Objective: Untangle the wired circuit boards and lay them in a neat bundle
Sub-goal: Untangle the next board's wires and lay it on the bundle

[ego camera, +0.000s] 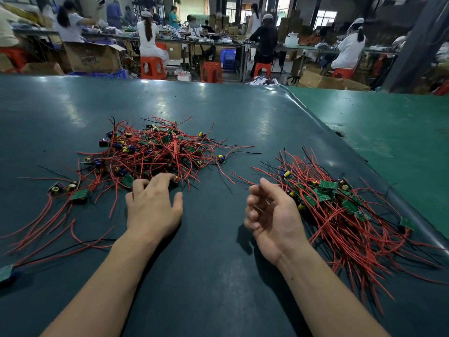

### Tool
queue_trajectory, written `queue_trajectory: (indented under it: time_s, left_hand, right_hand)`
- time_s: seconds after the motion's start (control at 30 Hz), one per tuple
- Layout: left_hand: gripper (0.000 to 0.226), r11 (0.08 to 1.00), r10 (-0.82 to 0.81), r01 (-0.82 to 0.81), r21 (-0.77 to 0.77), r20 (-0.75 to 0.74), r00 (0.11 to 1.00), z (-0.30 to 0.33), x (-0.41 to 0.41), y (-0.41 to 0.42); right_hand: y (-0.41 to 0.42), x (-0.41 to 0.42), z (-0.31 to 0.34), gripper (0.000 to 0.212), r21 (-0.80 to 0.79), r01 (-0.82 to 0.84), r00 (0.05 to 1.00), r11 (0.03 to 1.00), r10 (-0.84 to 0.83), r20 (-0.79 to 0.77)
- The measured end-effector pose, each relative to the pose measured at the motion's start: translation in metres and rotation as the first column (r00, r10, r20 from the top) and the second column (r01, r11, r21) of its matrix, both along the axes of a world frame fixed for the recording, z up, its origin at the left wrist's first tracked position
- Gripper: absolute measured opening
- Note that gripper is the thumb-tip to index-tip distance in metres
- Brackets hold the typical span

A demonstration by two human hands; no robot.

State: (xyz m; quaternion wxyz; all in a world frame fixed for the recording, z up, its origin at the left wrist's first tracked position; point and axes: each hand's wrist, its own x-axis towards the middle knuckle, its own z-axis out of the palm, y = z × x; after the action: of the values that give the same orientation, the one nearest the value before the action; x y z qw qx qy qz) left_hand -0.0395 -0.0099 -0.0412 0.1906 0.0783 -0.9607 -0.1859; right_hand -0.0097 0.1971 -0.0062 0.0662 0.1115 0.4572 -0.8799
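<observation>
Left hand [153, 210] spread wide, fingertips on tangled pile [150, 152]; right hand [272, 215] loosely curled, empty | next, likely: draw one board free toward neat bundle [340, 210]

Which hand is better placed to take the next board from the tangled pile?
The left hand, probably. Its fingertips already reach the near edge of the tangled pile. The right hand is curled, palm up, beside the sorted bundle, away from the tangle.
</observation>
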Motion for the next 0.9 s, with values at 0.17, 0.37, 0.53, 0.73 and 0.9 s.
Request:
queue_trajectory:
  time_s: [0.17, 0.37, 0.53, 0.73, 0.9]
  left_hand:
    - [0.052, 0.999, 0.041, -0.041, -0.011, -0.027, 0.999, 0.003, 0.0, 0.001]
    - [0.023, 0.998, -0.038, 0.047, 0.038, -0.202, 0.979, 0.008, 0.005, 0.007]
    - [0.018, 0.92, -0.218, 0.378, 0.104, -0.666, 0.713, 0.024, 0.023, 0.03]
    - [0.048, 0.719, -0.514, 0.681, 0.136, -0.555, 0.654, 0.023, 0.037, 0.053]
    - [0.041, 0.627, -0.584, 0.751, 0.205, -0.514, 0.628, 0.022, 0.04, 0.054]
  right_hand:
    - [0.0, 0.0, 0.001, 0.031, -0.004, -0.003, 1.0, 1.0, 0.003, 0.011]
    - [0.0, -0.001, 0.0, 0.029, 0.01, -0.002, 1.0, 1.0, 0.002, 0.015]
    - [-0.004, 0.002, 0.002, 0.029, 0.196, -0.143, 0.989, 0.97, 0.145, 0.004]
    - [-0.015, 0.007, -0.002, 0.031, 0.312, -0.283, 0.94, 0.907, 0.327, -0.095]
    - [-0.01, 0.005, -0.002, 0.034, 0.21, -0.295, 0.941, 0.932, 0.322, -0.107]
